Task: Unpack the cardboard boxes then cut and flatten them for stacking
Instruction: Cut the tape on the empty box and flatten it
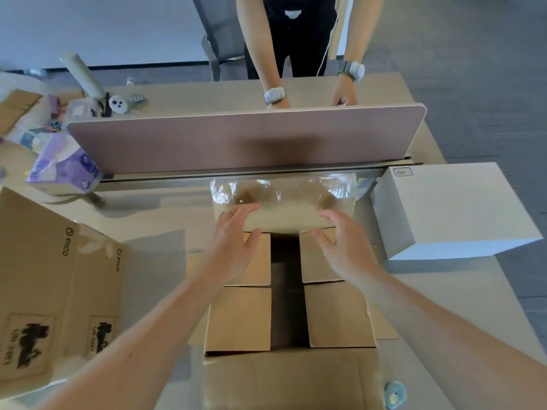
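Observation:
A brown cardboard box (290, 315) stands on the desk in front of me with its flaps turned open and a dark gap down the middle. Its far flap (284, 217) carries clear tape along the edge. My left hand (233, 241) rests with spread, straight fingers on the far-left flap. Over the far-right flap my right hand (340, 241) hovers with relaxed fingers, holding nothing. A flattened PICO cardboard box (53, 291) lies to the left.
A white box (450, 211) sits on the right. A pink desk divider (245, 140) runs across behind the box; another person's hands (343, 99) rest beyond it. Tissue packs (65, 164) and clutter lie at the far left. A small blue round object (395, 393) lies near the front.

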Available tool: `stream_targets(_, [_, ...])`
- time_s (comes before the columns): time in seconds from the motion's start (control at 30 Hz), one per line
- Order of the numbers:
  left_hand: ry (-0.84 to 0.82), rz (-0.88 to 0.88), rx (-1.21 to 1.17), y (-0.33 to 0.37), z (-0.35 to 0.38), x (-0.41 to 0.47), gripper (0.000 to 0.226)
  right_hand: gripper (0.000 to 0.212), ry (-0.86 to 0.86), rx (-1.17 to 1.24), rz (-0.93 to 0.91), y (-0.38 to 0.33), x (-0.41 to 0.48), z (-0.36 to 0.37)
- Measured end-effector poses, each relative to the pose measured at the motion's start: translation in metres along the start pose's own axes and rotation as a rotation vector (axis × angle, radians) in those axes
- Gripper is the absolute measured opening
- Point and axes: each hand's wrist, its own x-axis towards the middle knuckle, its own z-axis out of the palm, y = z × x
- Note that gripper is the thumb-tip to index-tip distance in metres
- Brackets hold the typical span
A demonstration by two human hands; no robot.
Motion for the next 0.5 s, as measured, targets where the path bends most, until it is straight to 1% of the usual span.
stream_targets(0.13, [-0.151,0.122,0.256,-0.027,0.008,0.008,0.049,0.038,-0.056,-0.132,0.002,0.014,0.012,0.000])
stream_targets(0.2, [-0.191,0.171,0.336,-0.037,0.014,0.007,0.050,0.040,-0.110,-0.216,-0.009,0.019,0.014,0.002])
stream_targets(0.27, [-0.179,0.212,0.348,-0.045,0.019,0.007,0.050,0.041,-0.141,-0.292,-0.048,0.023,0.015,0.007])
stream_targets(0.4, [-0.171,0.239,0.301,-0.056,0.025,0.009,0.050,0.041,-0.117,-0.353,-0.095,0.029,0.018,0.015])
stream_targets(0.5, [-0.192,0.289,0.347,-0.056,0.021,0.006,0.055,0.044,-0.130,-0.393,-0.163,0.031,0.016,0.013])
